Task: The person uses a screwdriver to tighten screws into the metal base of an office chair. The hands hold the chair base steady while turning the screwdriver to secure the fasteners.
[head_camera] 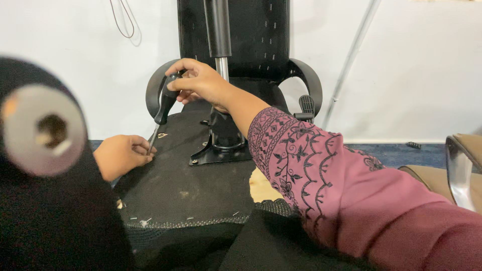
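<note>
An upturned office chair seat [186, 175] covered in black fabric lies in front of me, its metal mechanism plate [221, 150] and gas cylinder [219, 35] pointing up. My right hand [198, 80] grips the black handle of a screwdriver [164, 105]; its shaft slants down to the left edge of the seat. My left hand [123, 155] rests at that edge, fingers pinched around the screwdriver tip. My right sleeve is pink with black embroidery.
The chair's black backrest [251, 35] and curved armrests [309, 80] stand against a white wall. A blurred black roll with a grey round end [42, 130] fills the left foreground. A tan chair with a chrome arm [459, 170] sits at right. Staples line the seat's near edge.
</note>
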